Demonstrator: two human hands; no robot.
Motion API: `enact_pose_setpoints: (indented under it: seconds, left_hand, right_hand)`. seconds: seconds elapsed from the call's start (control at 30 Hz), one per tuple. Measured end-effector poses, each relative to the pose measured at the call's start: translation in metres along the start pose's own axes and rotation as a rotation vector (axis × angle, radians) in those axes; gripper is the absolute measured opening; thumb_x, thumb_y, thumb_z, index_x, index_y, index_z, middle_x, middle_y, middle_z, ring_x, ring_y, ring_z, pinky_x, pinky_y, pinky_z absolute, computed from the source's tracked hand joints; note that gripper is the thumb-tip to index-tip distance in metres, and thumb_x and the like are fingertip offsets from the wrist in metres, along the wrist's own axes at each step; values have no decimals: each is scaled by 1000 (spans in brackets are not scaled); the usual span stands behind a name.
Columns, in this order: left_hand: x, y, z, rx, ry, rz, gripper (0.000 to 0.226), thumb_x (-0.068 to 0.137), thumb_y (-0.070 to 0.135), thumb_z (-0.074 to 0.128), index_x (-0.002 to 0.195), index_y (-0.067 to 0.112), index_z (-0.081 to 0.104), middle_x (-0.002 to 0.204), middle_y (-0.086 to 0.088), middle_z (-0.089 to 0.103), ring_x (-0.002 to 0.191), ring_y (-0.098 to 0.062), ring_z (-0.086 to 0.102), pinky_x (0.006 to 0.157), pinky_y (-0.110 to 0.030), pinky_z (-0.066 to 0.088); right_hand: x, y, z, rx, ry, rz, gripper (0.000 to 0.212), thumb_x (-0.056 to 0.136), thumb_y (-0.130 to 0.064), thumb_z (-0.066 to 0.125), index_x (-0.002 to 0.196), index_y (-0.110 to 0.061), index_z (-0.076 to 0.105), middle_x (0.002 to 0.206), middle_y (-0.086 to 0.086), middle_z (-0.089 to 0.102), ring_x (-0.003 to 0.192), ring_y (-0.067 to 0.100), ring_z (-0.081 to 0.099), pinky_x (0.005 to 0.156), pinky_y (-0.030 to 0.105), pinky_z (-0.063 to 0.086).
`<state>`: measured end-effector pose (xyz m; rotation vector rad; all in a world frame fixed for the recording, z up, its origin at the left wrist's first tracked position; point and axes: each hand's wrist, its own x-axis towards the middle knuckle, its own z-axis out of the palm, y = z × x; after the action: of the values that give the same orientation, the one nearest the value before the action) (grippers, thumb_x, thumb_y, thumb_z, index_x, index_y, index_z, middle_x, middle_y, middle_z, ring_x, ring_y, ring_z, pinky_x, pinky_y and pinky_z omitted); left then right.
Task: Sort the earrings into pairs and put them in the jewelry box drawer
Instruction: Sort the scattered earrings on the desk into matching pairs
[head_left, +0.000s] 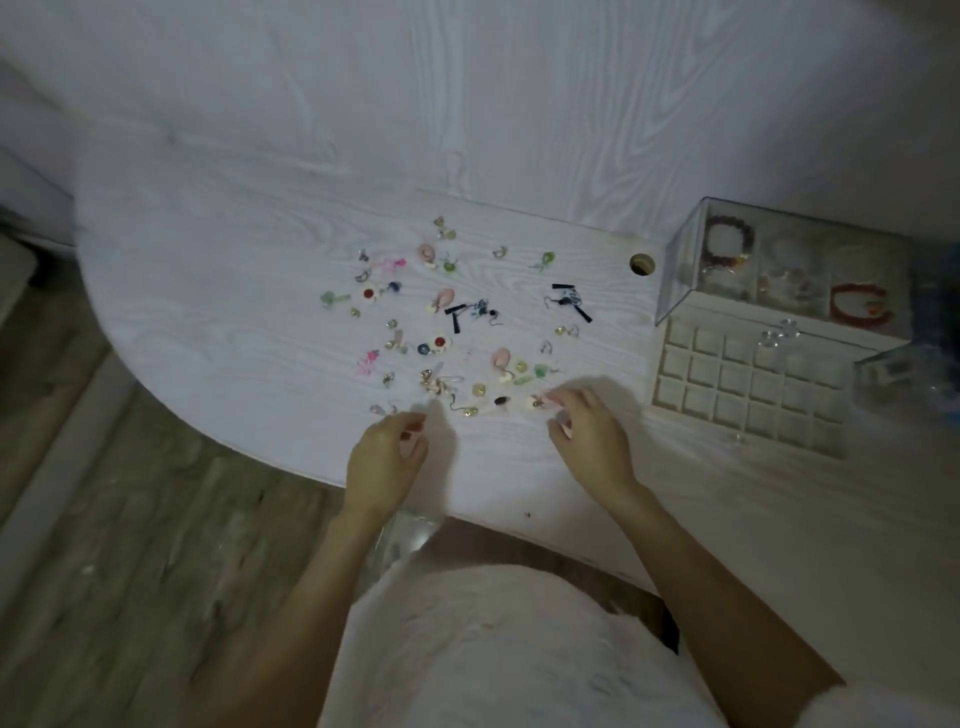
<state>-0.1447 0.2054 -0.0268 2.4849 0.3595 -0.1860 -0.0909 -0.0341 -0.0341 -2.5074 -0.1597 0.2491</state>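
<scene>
Roughly 40 earrings (441, 322) loose on desk (208, 312); 1 drawer (748, 384) out, cells bare. Left hand (387, 457) and right hand (589, 431) fingers curled; can't tell whether either pinches anything.

Your earrings (452, 317) lie loose and unsorted across the white table: pink, green, black, red and gold pieces mixed together, none lined up in pairs. To their right your jewelry box (779, 270), clear-walled, stands with its pale drawer (748, 384) pulled out toward you, its grid of small square compartments facing up.
</scene>
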Motion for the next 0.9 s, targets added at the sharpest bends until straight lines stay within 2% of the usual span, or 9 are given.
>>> enact_pose_setpoints:
  seconds: [0.1, 0.17, 0.27, 0.43, 0.57, 0.63, 0.73, 0.83, 0.9]
  left_hand:
    - [24, 14, -1, 29, 25, 106, 28, 84, 15, 60, 112, 13, 63, 105, -9, 68, 98, -29, 58, 83, -35, 46]
    - [45, 30, 1, 33, -13, 196, 31, 85, 14, 59, 117, 13, 60, 111, -10, 64, 106, -30, 53, 87, -36, 44]
    - [82, 53, 11, 89, -119, 363, 38, 87, 13, 58, 124, 14, 55, 122, -11, 57, 112, -30, 48, 88, -37, 43]
    - [135, 68, 29, 319, -351, 486, 33, 89, 9, 53, 121, 14, 56, 125, -11, 49, 115, -29, 42, 87, -36, 44]
    - [145, 61, 32, 278, -341, 628, 20, 90, 10, 51, 108, 6, 60, 110, -10, 57, 105, -27, 50, 80, -29, 40]
    - [148, 57, 30, 241, -315, 635, 13, 89, 10, 51, 97, 4, 59, 99, -12, 59, 92, -28, 54, 71, -29, 39]
    - [144, 54, 27, 155, -324, 578, 5, 86, 11, 57, 87, 6, 57, 86, -10, 62, 77, -26, 58, 67, -34, 46]
    - [126, 66, 29, -13, -254, 616, 8, 88, 15, 58, 81, 10, 58, 73, -5, 65, 65, -20, 59, 59, -33, 50]
    - [109, 86, 39, -76, -265, 657, 8, 90, 17, 54, 85, 13, 59, 72, -3, 65, 62, -17, 60, 57, -30, 50]
  right_hand:
    - [18, -2, 6, 9, 8, 67, 24, 86, -15, 60, 110, -14, 60, 117, 7, 53, 98, 25, 56, 72, 33, 49]
    - [22, -1, 10, -11, -2, 58, 22, 86, -17, 59, 107, -15, 62, 116, 7, 53, 100, 25, 54, 72, 33, 48]
    - [24, -1, 16, -116, 8, 12, 14, 86, -22, 61, 99, -17, 65, 107, 5, 55, 95, 23, 53, 62, 25, 40]
    - [21, 3, 16, -193, 51, 96, 11, 87, -25, 61, 92, -16, 63, 97, 5, 56, 88, 22, 52, 56, 26, 39]
    - [3, 16, 15, -198, 122, 237, 16, 84, -28, 64, 88, -13, 59, 89, 5, 58, 83, 25, 52, 62, 29, 40]
    - [-6, 19, 12, -140, 150, 366, 20, 85, -31, 63, 95, -15, 55, 89, 4, 58, 83, 24, 53, 65, 33, 44]
    - [-19, 25, 9, -75, 202, 473, 24, 88, -27, 60, 108, -16, 55, 94, 8, 54, 79, 26, 55, 63, 30, 42]
    - [-25, 27, 8, -31, 275, 531, 19, 89, -20, 59, 107, -18, 57, 100, 11, 49, 81, 30, 55, 63, 31, 43]
    - [-25, 28, 6, -44, 292, 571, 19, 89, -23, 59, 106, -16, 57, 98, 13, 51, 87, 31, 52, 63, 32, 41]
